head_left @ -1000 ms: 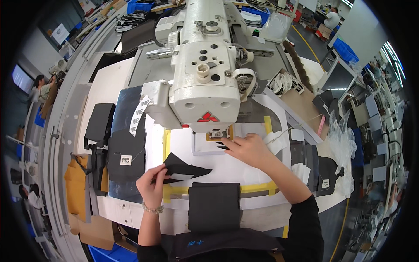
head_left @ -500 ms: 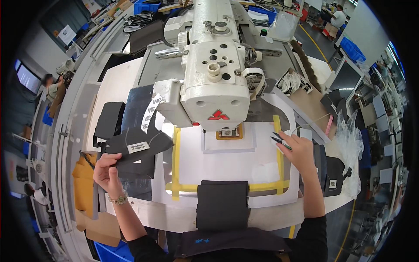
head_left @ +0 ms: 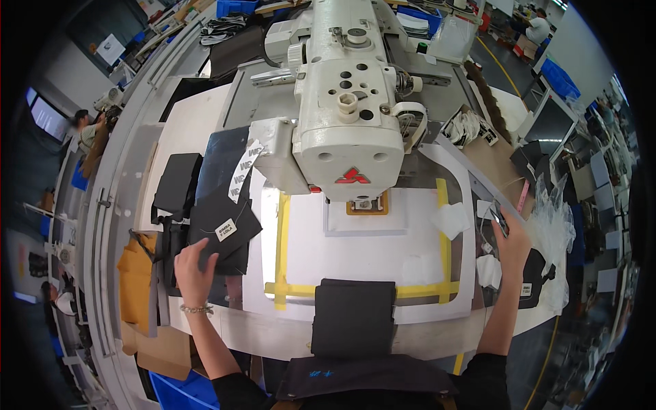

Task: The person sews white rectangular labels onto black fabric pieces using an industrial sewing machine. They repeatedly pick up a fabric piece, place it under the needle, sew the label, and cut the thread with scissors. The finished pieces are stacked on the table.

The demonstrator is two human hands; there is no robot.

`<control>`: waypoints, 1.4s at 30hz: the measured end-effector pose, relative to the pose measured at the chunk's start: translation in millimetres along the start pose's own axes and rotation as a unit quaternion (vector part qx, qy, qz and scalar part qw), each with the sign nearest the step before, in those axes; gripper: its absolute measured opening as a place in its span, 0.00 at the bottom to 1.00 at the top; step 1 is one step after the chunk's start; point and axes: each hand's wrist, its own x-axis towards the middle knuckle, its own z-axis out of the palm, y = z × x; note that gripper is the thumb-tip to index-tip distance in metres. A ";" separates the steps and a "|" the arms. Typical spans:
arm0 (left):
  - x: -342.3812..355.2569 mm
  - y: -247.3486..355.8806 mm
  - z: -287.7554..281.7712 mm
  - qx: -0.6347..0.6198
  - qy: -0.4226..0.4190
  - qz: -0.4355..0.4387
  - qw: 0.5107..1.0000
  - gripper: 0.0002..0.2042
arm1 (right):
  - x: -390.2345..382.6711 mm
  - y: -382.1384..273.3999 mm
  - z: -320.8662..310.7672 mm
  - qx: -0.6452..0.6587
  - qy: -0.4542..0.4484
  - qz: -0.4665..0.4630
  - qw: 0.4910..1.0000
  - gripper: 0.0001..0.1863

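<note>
My left hand (head_left: 195, 273) has its fingers apart and holds nothing, just beside a flat black fabric piece (head_left: 242, 217). That piece carries a small white label (head_left: 226, 230) with a loose thread near it, and lies on other dark pieces left of the sewing machine. In my right hand (head_left: 512, 247), at the right side of the work table, is a pair of thread snips (head_left: 499, 219), blades pointing up and away from me. Between my hands, a stack of black fabric panels (head_left: 354, 318) lies at the table's near edge.
The white sewing machine head (head_left: 350, 147) stands over a white sheet framed with yellow tape (head_left: 281, 246). Crumpled white scraps (head_left: 452, 221) lie at right, along with a labelled black piece (head_left: 536, 266) and clear plastic (head_left: 552, 225). A cardboard box (head_left: 160, 352) and blue bin (head_left: 181, 391) sit lower left.
My left hand has let go of the labelled black piece, which now lies flatter on the others. My right hand has moved right with the snips, off the taped sheet, where a white scrap now shows.
</note>
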 end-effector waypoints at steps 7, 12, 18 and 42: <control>32.9 38.7 47.2 0.006 -0.097 0.127 0.987 0.22 | -4.2 16.8 12.4 0.032 0.000 0.030 0.999 0.17; 36.2 35.0 66.3 0.046 -0.105 0.143 0.983 0.13 | -3.5 18.4 20.9 0.066 0.022 -0.018 0.997 0.17; 41.4 31.9 45.7 0.044 0.044 0.148 0.987 0.02 | -8.5 22.5 24.8 0.087 0.024 -0.011 0.996 0.17; 12.9 97.8 28.7 -0.069 -0.113 0.208 0.969 0.12 | -6.6 7.3 24.4 0.122 -0.018 0.025 0.992 0.10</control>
